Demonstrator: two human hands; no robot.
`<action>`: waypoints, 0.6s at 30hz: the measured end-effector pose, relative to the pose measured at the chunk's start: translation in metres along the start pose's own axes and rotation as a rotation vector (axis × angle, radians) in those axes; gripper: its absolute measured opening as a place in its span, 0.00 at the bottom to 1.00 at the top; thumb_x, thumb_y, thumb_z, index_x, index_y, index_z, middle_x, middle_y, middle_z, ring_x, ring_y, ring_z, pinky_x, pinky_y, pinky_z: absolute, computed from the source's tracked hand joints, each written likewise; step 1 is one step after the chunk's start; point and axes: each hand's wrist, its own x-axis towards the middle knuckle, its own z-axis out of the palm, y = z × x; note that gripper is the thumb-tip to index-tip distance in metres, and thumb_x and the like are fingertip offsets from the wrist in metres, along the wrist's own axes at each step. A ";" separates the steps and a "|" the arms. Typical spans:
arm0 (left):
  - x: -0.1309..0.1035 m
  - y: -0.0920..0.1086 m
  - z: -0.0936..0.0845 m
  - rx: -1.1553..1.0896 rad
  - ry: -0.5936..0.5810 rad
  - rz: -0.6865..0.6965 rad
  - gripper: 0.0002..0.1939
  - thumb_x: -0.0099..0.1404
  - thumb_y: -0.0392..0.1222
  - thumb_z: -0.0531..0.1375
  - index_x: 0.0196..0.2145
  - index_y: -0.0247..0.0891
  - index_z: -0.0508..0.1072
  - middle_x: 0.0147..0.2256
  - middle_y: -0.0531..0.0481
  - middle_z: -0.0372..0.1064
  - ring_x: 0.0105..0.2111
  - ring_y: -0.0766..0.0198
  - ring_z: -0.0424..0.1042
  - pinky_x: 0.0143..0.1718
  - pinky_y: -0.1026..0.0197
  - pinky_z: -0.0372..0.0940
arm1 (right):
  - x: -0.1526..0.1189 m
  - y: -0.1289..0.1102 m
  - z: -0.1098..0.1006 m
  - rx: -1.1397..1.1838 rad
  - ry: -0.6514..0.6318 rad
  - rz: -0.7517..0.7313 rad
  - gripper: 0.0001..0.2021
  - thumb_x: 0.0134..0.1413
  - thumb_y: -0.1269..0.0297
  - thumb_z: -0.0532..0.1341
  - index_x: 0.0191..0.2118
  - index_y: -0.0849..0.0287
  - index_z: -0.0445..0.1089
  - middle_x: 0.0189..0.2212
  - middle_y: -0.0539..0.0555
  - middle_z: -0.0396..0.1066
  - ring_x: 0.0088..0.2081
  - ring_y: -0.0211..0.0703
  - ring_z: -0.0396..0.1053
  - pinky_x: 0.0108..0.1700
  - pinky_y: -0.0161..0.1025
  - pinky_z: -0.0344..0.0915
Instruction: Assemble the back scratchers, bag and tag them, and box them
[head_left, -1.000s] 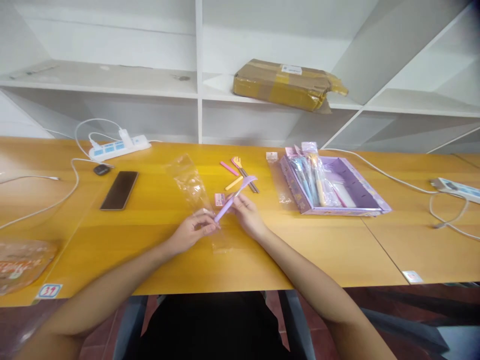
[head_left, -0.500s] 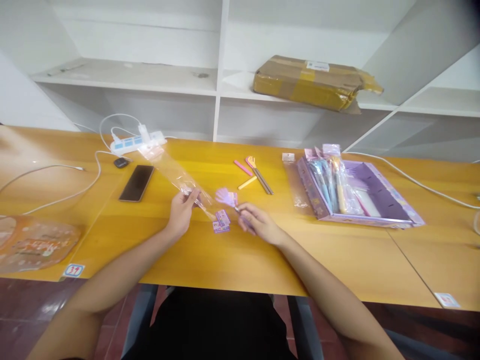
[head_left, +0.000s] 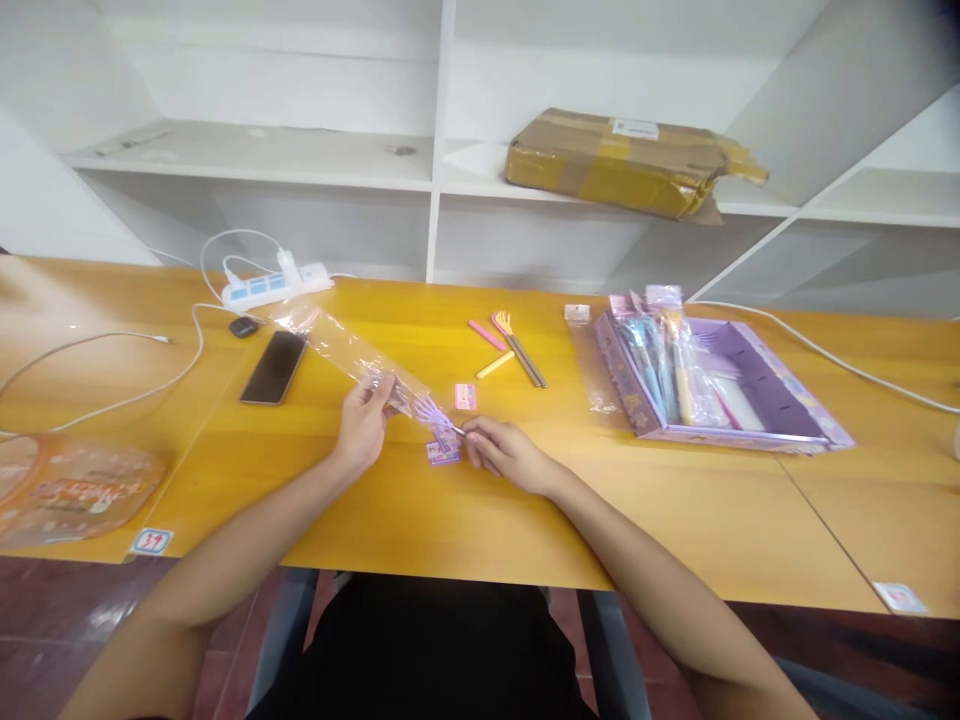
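Observation:
My left hand (head_left: 361,425) pinches a long clear plastic bag (head_left: 341,342) close to its near end; the far end stretches toward the power strip. Between the fingers of my right hand (head_left: 504,455) is the metal rod of a purple back scratcher (head_left: 430,410). Its claw-shaped head is at the bag's near end, partly inside as far as I can see. Beneath it lie small purple cards (head_left: 444,453) on the table. A pink card (head_left: 465,397) rests just beyond. Farther back is a yellow-and-pink back scratcher (head_left: 521,352) with a grey rod, beside a pink stick (head_left: 486,335) and a yellow stick (head_left: 495,364).
At the right stands a purple display box (head_left: 795,385) holding several bagged back scratchers; a flat clear bag (head_left: 592,365) lies beside it. To the left are a phone (head_left: 273,367), a power strip (head_left: 276,286) and cables. A taped carton (head_left: 615,165) sits on the shelf.
My right hand has moved a little left and down, bringing the purple back scratcher's head from beside the bag to its near end. The pink card is now uncovered.

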 end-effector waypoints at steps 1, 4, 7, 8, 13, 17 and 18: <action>-0.001 -0.002 0.000 0.000 -0.018 -0.021 0.22 0.56 0.55 0.78 0.34 0.36 0.77 0.33 0.52 0.75 0.32 0.67 0.74 0.35 0.64 0.73 | 0.000 0.000 0.000 0.000 0.001 -0.002 0.19 0.78 0.46 0.51 0.45 0.56 0.68 0.28 0.47 0.71 0.20 0.32 0.61 0.24 0.33 0.60; -0.005 -0.006 0.002 0.003 -0.059 -0.076 0.22 0.55 0.55 0.78 0.37 0.36 0.79 0.36 0.51 0.77 0.37 0.64 0.77 0.38 0.62 0.75 | 0.001 0.004 -0.001 0.022 0.012 -0.022 0.19 0.78 0.46 0.51 0.52 0.57 0.68 0.28 0.47 0.71 0.22 0.33 0.60 0.25 0.33 0.59; -0.010 -0.009 0.004 0.032 -0.113 -0.121 0.23 0.54 0.54 0.79 0.39 0.35 0.81 0.37 0.49 0.79 0.38 0.62 0.79 0.39 0.61 0.75 | 0.003 0.009 -0.001 0.093 0.047 -0.025 0.22 0.76 0.46 0.55 0.63 0.55 0.62 0.31 0.46 0.70 0.22 0.32 0.58 0.24 0.33 0.57; -0.012 -0.010 0.004 0.046 -0.138 -0.137 0.23 0.54 0.54 0.79 0.39 0.35 0.81 0.38 0.48 0.80 0.38 0.61 0.79 0.39 0.60 0.75 | 0.003 0.011 0.000 0.121 0.060 -0.023 0.23 0.75 0.46 0.56 0.65 0.54 0.60 0.34 0.46 0.70 0.22 0.32 0.57 0.24 0.33 0.57; -0.019 -0.015 0.003 0.116 -0.205 -0.155 0.23 0.58 0.54 0.77 0.45 0.37 0.81 0.40 0.48 0.81 0.37 0.59 0.80 0.39 0.58 0.76 | 0.003 0.010 0.005 0.201 0.053 -0.026 0.26 0.74 0.50 0.59 0.69 0.51 0.54 0.41 0.49 0.68 0.24 0.31 0.59 0.25 0.33 0.58; -0.024 -0.021 0.000 0.227 -0.319 -0.136 0.20 0.61 0.52 0.75 0.44 0.36 0.82 0.42 0.45 0.82 0.40 0.58 0.80 0.46 0.56 0.75 | 0.002 0.003 0.009 0.229 0.068 -0.029 0.25 0.73 0.51 0.60 0.68 0.49 0.55 0.43 0.50 0.67 0.27 0.32 0.62 0.27 0.33 0.61; -0.024 -0.021 0.000 0.234 -0.322 -0.136 0.19 0.61 0.52 0.75 0.43 0.36 0.82 0.42 0.45 0.82 0.40 0.58 0.80 0.46 0.56 0.75 | 0.002 0.001 0.008 0.231 0.068 -0.030 0.26 0.73 0.51 0.60 0.68 0.49 0.55 0.42 0.50 0.67 0.28 0.32 0.63 0.28 0.33 0.62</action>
